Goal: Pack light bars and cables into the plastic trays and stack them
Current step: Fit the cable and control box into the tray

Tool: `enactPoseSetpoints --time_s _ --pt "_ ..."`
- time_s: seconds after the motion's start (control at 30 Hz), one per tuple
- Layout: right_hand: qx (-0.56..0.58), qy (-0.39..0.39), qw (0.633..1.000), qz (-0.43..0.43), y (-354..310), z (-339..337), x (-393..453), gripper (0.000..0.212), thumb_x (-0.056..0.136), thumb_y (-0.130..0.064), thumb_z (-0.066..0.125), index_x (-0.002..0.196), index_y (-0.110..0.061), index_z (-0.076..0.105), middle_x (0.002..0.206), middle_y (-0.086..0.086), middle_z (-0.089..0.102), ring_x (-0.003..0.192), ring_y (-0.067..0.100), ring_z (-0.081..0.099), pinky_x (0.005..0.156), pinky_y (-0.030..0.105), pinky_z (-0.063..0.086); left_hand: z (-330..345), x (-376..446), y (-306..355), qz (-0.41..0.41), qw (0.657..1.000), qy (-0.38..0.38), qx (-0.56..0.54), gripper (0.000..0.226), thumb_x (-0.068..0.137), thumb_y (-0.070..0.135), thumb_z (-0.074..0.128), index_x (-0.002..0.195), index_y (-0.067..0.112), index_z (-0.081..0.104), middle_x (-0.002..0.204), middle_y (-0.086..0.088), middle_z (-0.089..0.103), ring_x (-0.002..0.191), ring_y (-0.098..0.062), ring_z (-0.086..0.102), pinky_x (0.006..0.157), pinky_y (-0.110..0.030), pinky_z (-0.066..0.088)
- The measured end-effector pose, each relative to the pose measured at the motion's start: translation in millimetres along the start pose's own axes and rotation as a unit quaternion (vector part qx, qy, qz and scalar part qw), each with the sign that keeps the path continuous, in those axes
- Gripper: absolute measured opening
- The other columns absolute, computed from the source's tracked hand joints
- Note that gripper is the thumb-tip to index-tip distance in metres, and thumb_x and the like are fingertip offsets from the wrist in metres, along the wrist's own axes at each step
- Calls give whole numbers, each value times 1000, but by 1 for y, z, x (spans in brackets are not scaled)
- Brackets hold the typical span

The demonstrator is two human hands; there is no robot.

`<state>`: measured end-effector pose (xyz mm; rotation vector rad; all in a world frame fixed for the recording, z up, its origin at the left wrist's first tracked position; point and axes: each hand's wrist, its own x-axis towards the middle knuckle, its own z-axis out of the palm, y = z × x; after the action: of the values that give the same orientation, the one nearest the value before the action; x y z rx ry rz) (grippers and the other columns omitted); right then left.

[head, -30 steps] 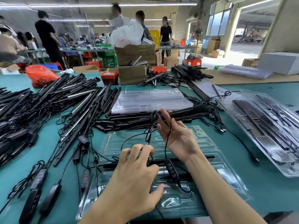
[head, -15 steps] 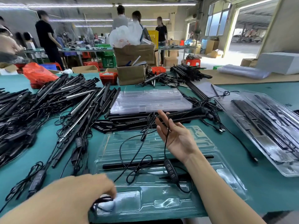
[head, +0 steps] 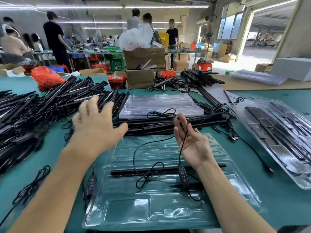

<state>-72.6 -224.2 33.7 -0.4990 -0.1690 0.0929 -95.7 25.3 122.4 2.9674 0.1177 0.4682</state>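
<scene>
1. A worker's right hand (head: 193,143) is raised palm-up over a clear plastic tray (head: 168,214) on a green table (head: 277,195), fingers straight and slightly parted.

2. A thin black cable (head: 182,147) runs across that palm and up between the fingers, ending in a looped bundle above the fingertips. Whether the fingers pinch the cable or it merely lies across them cannot be told.

3. Below the wrist, the cable's inline switch (head: 183,178) hangs over the tray, and more cable curls beneath it.

4. One black light bar (head: 127,172) lies crosswise in the tray, a loose loop of cable draped over it.

5. The left hand (head: 96,125) is stretched out to the left of the tray, motion-blurred, fingers spread and holding nothing, above the near edge of a large heap of light bars (head: 42,111) and tangled cables.

6. A second inline switch (head: 91,184) lies on the table just beside the tray's left edge.

7. Beyond the tray, a stack of empty clear trays (head: 159,103) rests on more black bars.

8. At far right, a filled tray (head: 286,140) holds several bars side by side.

9. Cardboard boxes (head: 143,68) stand at the table's far edge; people stand at benches in the background.
</scene>
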Motion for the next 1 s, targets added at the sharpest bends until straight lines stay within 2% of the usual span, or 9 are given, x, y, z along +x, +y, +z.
enactPoseSetpoints --time_s 0.13,0.27,0.4,0.53,0.67,0.73,0.8,0.9,1.0 --pt "61 31 997 -24 -7 -4 1 37 101 -9 40 113 -1 75 130 10 68 118 19 66 91 26 58 35 -8 -1 16 982 -185 29 81 94 55 48 158 35 2 164 -4 -16 151 -28 -16 121 -52 7" --pt "104 38 993 -39 -12 -8 0 40 106 -9 35 112 1 74 128 11 69 116 19 68 89 26 58 60 -26 -22 -18 944 -318 85 81 95 25 35 155 34 -19 165 -5 -22 151 -28 -21 122 -49 2" --pt "122 43 991 -44 -15 -9 1 40 106 -9 36 112 1 74 128 10 68 113 19 69 88 26 59 61 -34 -43 -43 945 -318 65 77 96 22 33 157 31 -14 167 -4 -10 153 -26 -12 123 -42 2" --pt "130 36 990 -45 -14 -9 -1 37 103 -8 39 112 1 74 126 8 70 118 19 66 90 27 58 67 -47 -71 -15 948 -313 60 58 107 41 18 159 31 -6 166 1 -18 153 -24 -15 125 -43 -2" --pt "130 40 990 -46 -14 -9 -1 37 103 -7 40 112 1 74 124 9 71 117 19 67 91 26 58 58 -60 -92 16 958 -286 -32 67 89 69 -6 152 50 2 159 22 -12 153 -12 -12 124 -37 -6" --pt "130 43 990 -45 -14 -9 -2 35 101 -7 42 112 1 74 124 9 71 116 19 68 90 26 58 59 -64 -103 53 963 -263 -22 65 91 66 -11 152 52 5 163 17 -17 153 -12 -10 122 -33 -4" --pt "132 44 989 -44 -14 -8 -2 34 98 -7 44 113 1 74 124 9 71 115 19 68 88 26 59 61 -63 -116 69 964 -256 -9 43 101 52 15 142 61 8 164 15 -14 153 -11 -6 123 -32 -1" --pt "133 47 989 -45 -15 -8 -3 35 100 -7 43 111 1 75 124 9 71 115 18 68 89 26 58 58 -60 -134 52 965 -256 -18 57 101 30 41 127 70 10 159 27 -6 149 1 -1 123 -36 1" --pt "134 51 989 -42 -14 -7 -3 35 99 -7 43 110 1 75 123 10 71 115 19 68 89 26 58 55 -49 -150 47 965 -258 22 70 91 19 51 131 66 17 154 32 -1 141 8 -12 124 -39 1"
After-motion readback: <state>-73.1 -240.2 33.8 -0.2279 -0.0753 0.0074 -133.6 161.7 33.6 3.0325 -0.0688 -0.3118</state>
